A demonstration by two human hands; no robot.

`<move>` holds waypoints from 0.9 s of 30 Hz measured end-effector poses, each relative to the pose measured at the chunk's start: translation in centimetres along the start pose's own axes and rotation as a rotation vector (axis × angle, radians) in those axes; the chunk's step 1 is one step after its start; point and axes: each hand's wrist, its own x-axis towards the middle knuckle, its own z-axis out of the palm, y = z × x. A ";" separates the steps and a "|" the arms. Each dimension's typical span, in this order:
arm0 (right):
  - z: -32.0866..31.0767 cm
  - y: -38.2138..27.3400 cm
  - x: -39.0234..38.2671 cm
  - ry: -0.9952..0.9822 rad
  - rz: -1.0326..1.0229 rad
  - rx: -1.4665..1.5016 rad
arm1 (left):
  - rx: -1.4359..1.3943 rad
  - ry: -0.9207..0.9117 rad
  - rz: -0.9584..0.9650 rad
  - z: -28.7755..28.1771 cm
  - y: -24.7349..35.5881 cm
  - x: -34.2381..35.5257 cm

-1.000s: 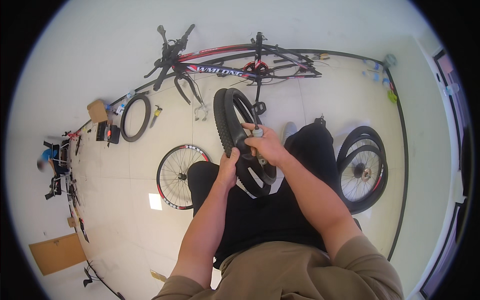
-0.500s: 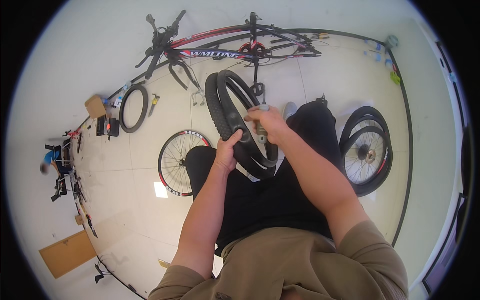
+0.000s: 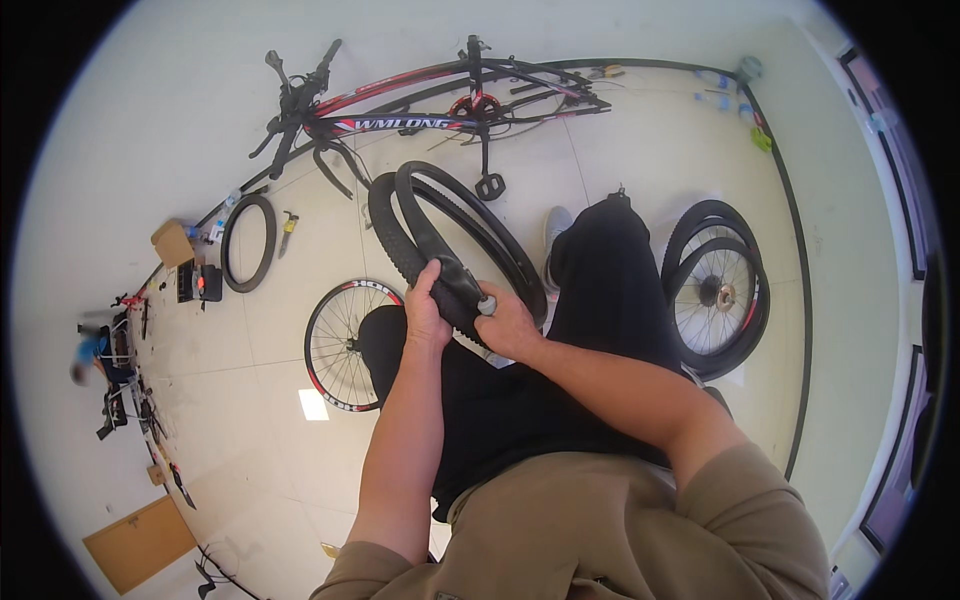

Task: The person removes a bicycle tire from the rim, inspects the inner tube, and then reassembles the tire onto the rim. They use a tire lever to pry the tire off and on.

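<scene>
A knobby black bicycle tyre [image 3: 388, 225] leans upright in front of my lap, with a smooth black inner tube [image 3: 425, 232] running along it. My left hand [image 3: 428, 310] is closed around the near side of the tyre and tube, thumb on top. Close beside it, my right hand [image 3: 508, 326] is closed around a grey-handled tool [image 3: 487, 305]. Only the rounded grey end shows beside the thumb; the rest is hidden by the hand. That fist lies against the near side of the tyre.
A bicycle frame [image 3: 400, 122] without wheels lies ahead by the wall. A bare spoked wheel [image 3: 340, 350] lies left of my knee; a wheel with tyres [image 3: 715, 290] lies right. Another tyre [image 3: 248, 243], a yellow-handled tool [image 3: 289, 228] and a cardboard box [image 3: 172, 242] sit far left.
My right hand has moved down and left, close to my left hand, and its tool has turned so only the grey end shows. The whole view has shifted slightly.
</scene>
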 end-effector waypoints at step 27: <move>1.1 1.5 2.3 -0.188 -0.347 0.043 | 0.553 0.328 0.392 1.4 0.1 -2.3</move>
